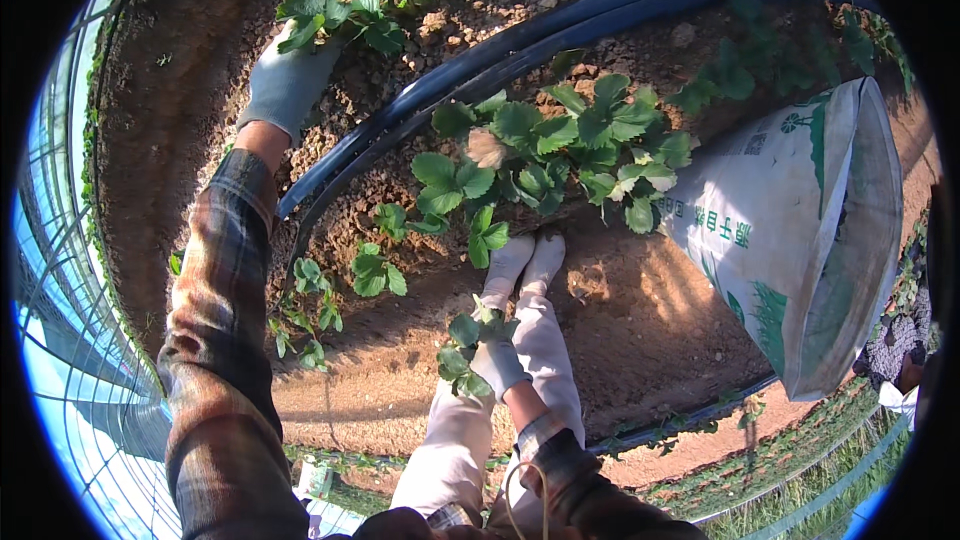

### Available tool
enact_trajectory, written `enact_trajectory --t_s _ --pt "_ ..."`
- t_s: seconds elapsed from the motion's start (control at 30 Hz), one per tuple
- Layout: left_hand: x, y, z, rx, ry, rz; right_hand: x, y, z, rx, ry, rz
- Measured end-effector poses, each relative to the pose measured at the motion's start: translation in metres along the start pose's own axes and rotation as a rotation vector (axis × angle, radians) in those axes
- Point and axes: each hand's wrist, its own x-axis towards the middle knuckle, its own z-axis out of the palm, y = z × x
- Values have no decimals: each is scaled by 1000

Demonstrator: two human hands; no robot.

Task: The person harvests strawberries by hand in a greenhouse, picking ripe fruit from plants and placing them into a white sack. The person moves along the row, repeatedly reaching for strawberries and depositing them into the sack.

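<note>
My left hand, in a grey knit glove, reaches over the soil bed at the upper left. Its fingers are hidden beneath the leaves of a strawberry plant, so its grip cannot be made out. Low in front of my legs, my right hand, gloved too, is closed on a bunch of strawberry leaves. Between the hands grow more strawberry plants, one with a dry brown leaf. Dark drip hoses curve along the bed beside my left hand.
A large white woven sack with green print lies on its side at the right, its mouth facing right. My feet stand on the bare soil path by the bed. Greenhouse framing curves along the left. Another hose runs behind me.
</note>
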Motion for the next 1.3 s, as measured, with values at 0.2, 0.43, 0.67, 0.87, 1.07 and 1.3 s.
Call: enact_trajectory --t_s 0.2,0.43,0.67,0.87,1.07,1.3 --pt "14 -24 7 26 -184 85 17 -106 -49 -281 -51 114" --pt "21 -20 -9 174 -181 290 21 -132 -67 -193 -16 219" --pt "0 11 -17 194 -276 68 24 -122 -52 -293 -34 100" --pt "-40 51 -11 191 -282 -9 21 -134 -76 -237 40 55" --pt "-67 19 -32 -468 -116 -523 21 -159 -102 -227 29 56" --pt "58 -45 -61 -682 91 -506 29 -143 -93 -182 123 78"
